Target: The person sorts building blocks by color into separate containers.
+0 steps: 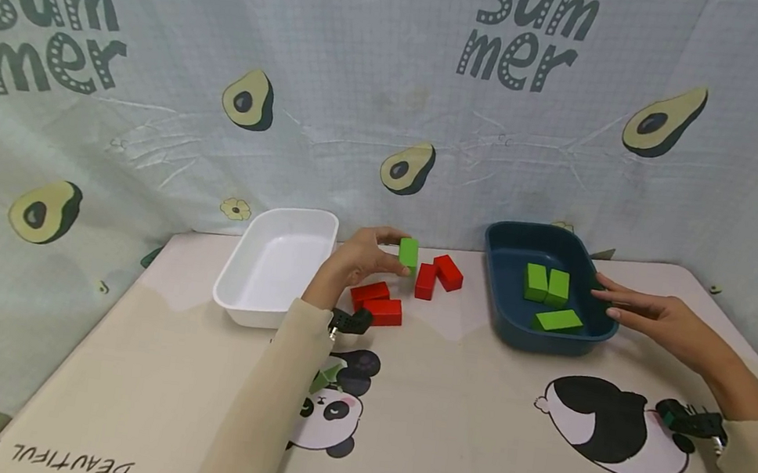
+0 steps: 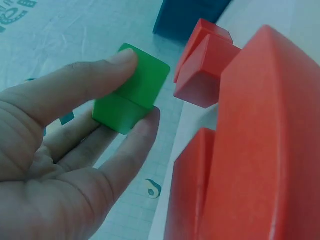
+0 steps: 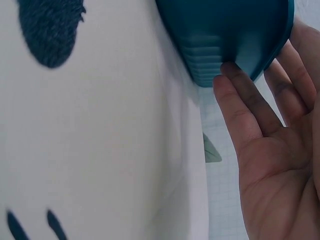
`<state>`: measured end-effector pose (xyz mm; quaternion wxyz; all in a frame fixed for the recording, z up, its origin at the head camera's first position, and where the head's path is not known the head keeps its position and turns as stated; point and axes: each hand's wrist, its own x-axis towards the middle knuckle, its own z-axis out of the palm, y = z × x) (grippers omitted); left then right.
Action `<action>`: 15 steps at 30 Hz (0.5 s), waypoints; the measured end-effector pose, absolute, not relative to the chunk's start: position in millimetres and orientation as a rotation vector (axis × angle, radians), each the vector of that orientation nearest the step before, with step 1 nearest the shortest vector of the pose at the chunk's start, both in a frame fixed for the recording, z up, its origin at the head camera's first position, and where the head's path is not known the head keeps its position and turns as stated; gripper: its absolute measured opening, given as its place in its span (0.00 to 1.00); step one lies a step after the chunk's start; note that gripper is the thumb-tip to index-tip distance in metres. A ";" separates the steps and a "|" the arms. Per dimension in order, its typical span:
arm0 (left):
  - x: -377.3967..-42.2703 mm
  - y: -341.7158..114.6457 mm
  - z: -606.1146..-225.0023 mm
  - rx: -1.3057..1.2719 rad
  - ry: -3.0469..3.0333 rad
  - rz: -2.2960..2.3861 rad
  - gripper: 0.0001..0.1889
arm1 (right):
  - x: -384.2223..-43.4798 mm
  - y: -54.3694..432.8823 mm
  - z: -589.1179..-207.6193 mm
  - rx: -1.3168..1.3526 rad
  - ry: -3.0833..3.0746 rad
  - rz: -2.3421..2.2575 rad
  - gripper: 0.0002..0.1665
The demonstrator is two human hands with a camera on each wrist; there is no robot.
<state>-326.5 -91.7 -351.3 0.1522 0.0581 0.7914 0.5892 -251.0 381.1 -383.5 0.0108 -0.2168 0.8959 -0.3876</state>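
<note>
My left hand (image 1: 366, 255) pinches a green block (image 1: 408, 253) between thumb and fingers, beside several red blocks (image 1: 425, 282). The left wrist view shows the thumb on one face of the green block (image 2: 142, 75) and fingers beneath it, with red blocks (image 2: 250, 140) close by on the right. My right hand (image 1: 666, 323) is at the right side of a dark blue container (image 1: 500, 314). Its fingers are extended against or very near the outer wall; the right wrist view shows these fingertips (image 3: 225, 82) at the container. Inside the container lie 3 green blocks (image 1: 558, 320).
A white container (image 1: 236, 299) stands to the left of the red blocks. The table cover (image 1: 442, 418) has panda prints. Behind the table hangs a pale curtain (image 1: 338, 105) printed with avocados, close to the containers' far ends.
</note>
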 end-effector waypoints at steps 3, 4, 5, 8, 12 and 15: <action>-323.3 -90.2 -348.4 0.201 2.241 1.736 0.33 | -250.5 380.7 -383.4 -0.675 2.792 -1.213 0.24; -322.7 -89.4 -347.6 0.216 2.232 1.755 0.33 | -250.1 380.1 -383.1 -0.657 2.795 -1.217 0.24; -322.2 -88.7 -346.8 0.231 2.218 1.778 0.33 | -249.8 379.6 -383.0 -0.641 2.800 -1.220 0.23; -322.0 -86.2 -345.2 0.286 2.158 1.864 0.33 | -249.8 378.7 -383.1 -0.612 2.811 -1.227 0.23; -320.5 -83.0 -343.0 0.364 2.117 1.937 0.33 | -249.9 379.1 -384.2 -0.623 2.809 -1.236 0.23; -317.3 -80.8 -339.9 0.405 2.118 1.954 0.33 | -250.0 379.4 -384.3 -0.630 2.806 -1.241 0.22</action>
